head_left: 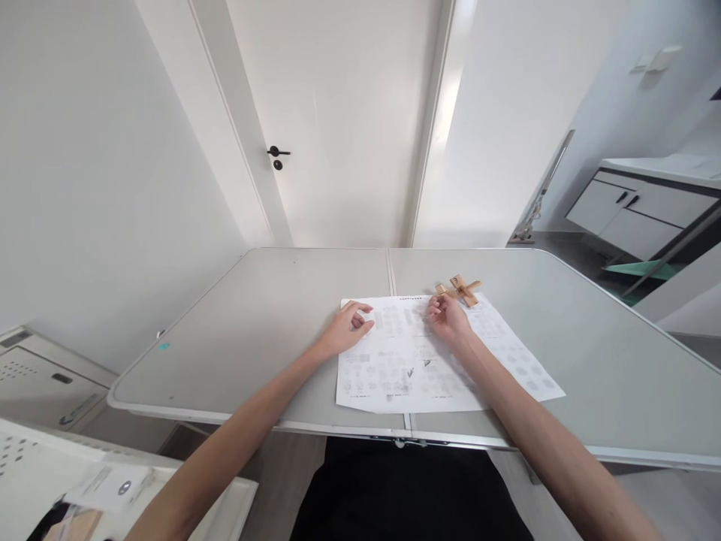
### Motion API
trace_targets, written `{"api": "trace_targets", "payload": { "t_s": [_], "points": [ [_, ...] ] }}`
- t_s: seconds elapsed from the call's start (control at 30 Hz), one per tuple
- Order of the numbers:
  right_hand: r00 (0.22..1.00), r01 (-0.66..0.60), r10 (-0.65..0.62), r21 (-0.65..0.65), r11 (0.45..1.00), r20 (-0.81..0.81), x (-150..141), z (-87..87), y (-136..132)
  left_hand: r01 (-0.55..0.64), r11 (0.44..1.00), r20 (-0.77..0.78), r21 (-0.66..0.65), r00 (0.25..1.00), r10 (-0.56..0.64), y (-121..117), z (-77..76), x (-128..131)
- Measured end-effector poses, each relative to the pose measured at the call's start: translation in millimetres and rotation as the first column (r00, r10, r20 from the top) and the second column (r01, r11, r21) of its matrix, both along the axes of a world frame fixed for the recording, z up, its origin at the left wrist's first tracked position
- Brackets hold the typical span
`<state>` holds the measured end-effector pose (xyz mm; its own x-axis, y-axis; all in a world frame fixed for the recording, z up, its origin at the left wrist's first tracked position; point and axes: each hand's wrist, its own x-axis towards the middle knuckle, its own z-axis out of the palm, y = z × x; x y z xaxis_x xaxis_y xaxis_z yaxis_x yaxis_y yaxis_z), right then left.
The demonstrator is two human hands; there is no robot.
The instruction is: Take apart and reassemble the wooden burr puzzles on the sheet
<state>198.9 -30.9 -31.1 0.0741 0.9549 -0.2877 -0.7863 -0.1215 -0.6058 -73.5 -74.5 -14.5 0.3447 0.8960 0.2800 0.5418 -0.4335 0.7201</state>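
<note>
My left hand (348,328) rests over the left part of a printed paper sheet (388,376), its fingers bent but apart, with nothing between them. At the sheet's upper right, my right hand (449,317) has its fingers curled inward. Just past those fingers shows a small wooden piece (441,288); whether they grip it cannot be made out. Beside it, at the sheet's far edge, lie crossed notched wooden puzzle pieces (466,290). Rows of grey printed figures and two dark check-like marks show on the paper.
The grey folding table (225,338) has a seam down its middle and a raised metal rim. A white door (343,113) stands beyond it. White perforated furniture (45,376) is at the left, and a white cabinet (642,203) at the far right.
</note>
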Motion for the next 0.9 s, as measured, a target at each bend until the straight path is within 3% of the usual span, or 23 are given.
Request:
{"api": "trace_targets", "payload": {
  "t_s": [0.17,0.3,0.4,0.47,0.53,0.57,0.63,0.73,0.8,0.9],
  "points": [
    [1.0,-0.011,0.011,0.006,1.0,0.006,0,2.7,-1,-0.001,1.0,-0.003,0.004,1.0,0.001,0,-0.6,-1],
    [0.989,-0.133,0.131,0.022,0.991,0.067,-8,5.7,-7,0.012,1.0,0.01,0.015,1.0,-0.012,2,-2.2,-1],
    [0.962,-0.222,0.213,0.038,0.974,0.172,-19,6.8,-14,-0.001,0.999,-0.004,0.038,1.0,0.001,4,-2.8,-3],
    [0.918,-0.259,0.218,0.086,0.962,0.33,-27,6.8,-19,-0.011,0.996,-0.034,0.087,0.999,0.014,5,-2.7,-4],
    [0.813,-0.273,0.144,0.151,0.95,0.564,-34,6.3,-25,-0.002,0.987,-0.083,0.162,0.996,0.015,6,-2.1,-7],
    [0.72,-0.272,0.071,0.187,0.944,0.69,-37,5.9,-28,0.013,0.98,-0.115,0.2,0.993,0.011,6,-1.7,-8],
    [0.463,-0.307,-0.095,0.26,0.915,0.881,-42,5.1,-34,0.049,0.963,-0.191,0.267,0.982,0.003,7,-1.1,-12],
    [0.146,-0.434,-0.254,0.293,0.852,0.956,-48,3.5,-41,0.072,0.943,-0.272,0.325,0.962,0.02,10,-1.9,-17],
    [0.033,-0.499,-0.29,0.267,0.825,0.957,-50,1.8,-43,0.063,0.937,-0.284,0.345,0.958,0.04,14,-3.8,-22],
    [-0.036,-0.53,-0.311,0.246,0.812,0.95,-51,-0.7,-43,0.04,0.933,-0.279,0.359,0.958,0.066,21,-7.1,-29]
  ]
}}
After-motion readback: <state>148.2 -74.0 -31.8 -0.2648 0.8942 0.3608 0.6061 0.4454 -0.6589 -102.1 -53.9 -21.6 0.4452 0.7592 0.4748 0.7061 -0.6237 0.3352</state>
